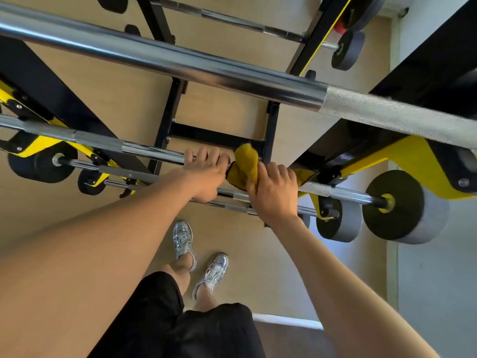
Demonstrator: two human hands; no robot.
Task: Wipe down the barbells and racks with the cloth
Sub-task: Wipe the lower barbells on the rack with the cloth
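Head view: tan wood-look floor (116,99), silver shoes (183,239) on it. Hands side by side on mid barbell (103,142): left hand (204,174) curled round bar, right hand (273,189) gripping fuzzy yellow cloth (245,164) wrapped on it. Black/yellow rack (413,161) w/ round plates (395,205). Thick chrome bar (180,63) (knurled rt end) crosses in front.

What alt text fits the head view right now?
Looking down, the right hand grips a yellow cloth draped over a chrome barbell in a black-and-yellow rack, while the left hand holds the bar beside it. A thicker barbell crosses above.
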